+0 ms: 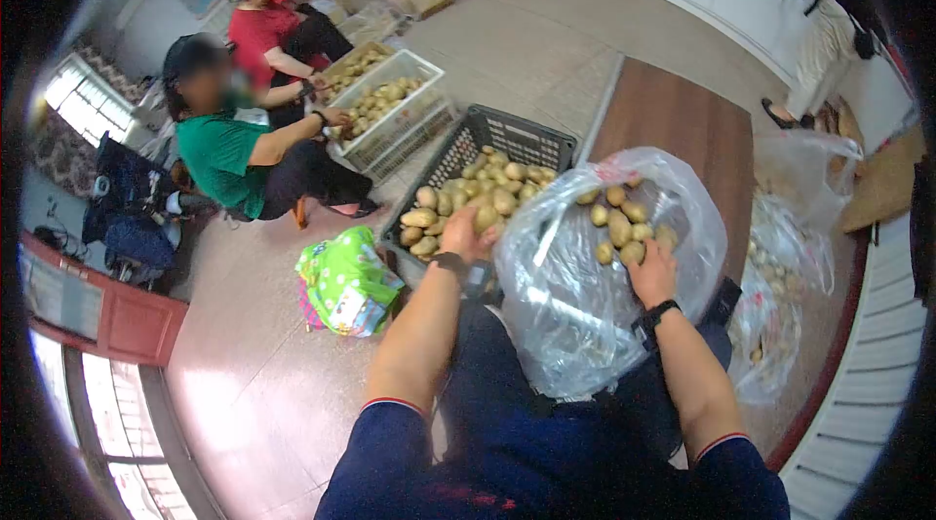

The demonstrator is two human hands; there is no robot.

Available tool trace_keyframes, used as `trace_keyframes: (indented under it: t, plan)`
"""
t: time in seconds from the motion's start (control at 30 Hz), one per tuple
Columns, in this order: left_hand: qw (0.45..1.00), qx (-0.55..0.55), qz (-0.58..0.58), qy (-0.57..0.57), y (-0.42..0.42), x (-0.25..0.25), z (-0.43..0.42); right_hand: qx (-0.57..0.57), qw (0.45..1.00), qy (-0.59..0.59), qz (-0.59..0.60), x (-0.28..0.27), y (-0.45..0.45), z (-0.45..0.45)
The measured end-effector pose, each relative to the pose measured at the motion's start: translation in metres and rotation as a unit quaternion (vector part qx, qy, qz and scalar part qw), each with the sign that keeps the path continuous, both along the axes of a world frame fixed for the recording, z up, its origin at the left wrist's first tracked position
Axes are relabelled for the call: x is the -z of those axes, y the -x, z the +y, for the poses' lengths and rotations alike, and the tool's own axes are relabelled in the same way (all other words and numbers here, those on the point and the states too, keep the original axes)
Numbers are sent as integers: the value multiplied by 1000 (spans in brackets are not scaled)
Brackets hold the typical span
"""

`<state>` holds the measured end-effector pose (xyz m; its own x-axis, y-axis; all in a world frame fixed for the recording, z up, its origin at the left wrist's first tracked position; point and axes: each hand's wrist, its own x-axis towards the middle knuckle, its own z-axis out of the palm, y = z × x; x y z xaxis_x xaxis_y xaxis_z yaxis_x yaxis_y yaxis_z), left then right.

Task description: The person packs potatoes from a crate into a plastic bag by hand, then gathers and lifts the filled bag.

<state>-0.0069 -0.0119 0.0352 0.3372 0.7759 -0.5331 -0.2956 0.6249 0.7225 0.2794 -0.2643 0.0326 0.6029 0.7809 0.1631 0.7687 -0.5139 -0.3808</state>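
My left hand [465, 235] is at the near side of a black plastic crate [522, 128] heaped with potatoes [500, 175]. Its fingers curl against a potato [486, 219] there. A large clear plastic bag [561, 310] lies open across my lap, several potatoes [619, 224] gathered near its far side. Inside the bag's mouth, my right hand [653, 276] has its fingers closed around a potato [632, 253]; the fingertips are partly hidden among the others.
A brown board [673, 115] stands just beyond the bag. Filled plastic bags [775, 296] sit at right. A green patterned cloth bundle [348, 278] lies left of the crate. Two people [219, 154] sit by a white crate [414, 72] of potatoes; another person [824, 52] stands far right.
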Motion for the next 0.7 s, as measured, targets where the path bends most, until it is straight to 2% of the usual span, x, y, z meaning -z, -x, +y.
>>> trace_keyframes:
  t: [0.07,0.1,0.13,0.2,0.23,0.3,0.37,0.43,0.47,0.5,0.53,0.63,0.67,0.7]
  plan:
    - [999,1,23,-40,5,15,4,17,1000,18,5,0,2,1]
    - [999,1,33,-2,5,8,5,22,999,40,9,-2,4,1]
    - [999,-9,35,-18,5,3,3,28,998,63,13,-3,5,3]
    - [999,-20,35,-37,8,14,3,11,998,63,20,-3,6,3]
    - [999,-5,26,-29,11,38,14,-2,997,67,26,-3,7,2]
    - [1000,11,16,-23,12,32,14,-17,999,30,-18,2,10,-2]
    - [995,23,94,-30,14,24,9,-85,995,18,-41,2,10,-4]
    - [991,35,119,-50,20,38,15,-96,994,25,-46,-1,17,-6]
    - [980,68,151,-107,25,62,25,-95,993,49,-44,-2,21,-7]
    - [910,149,256,-289,33,110,47,-95,992,72,-42,-5,25,-6]
    - [796,190,353,-454,40,149,64,-89,991,85,-47,-10,31,-8]
    - [865,157,303,-370,41,143,59,-130,987,47,-81,15,32,-7]
    - [878,144,213,-403,40,139,51,-122,989,54,-71,19,35,-8]
    - [924,113,170,-324,35,112,41,-132,988,44,-71,19,37,-8]
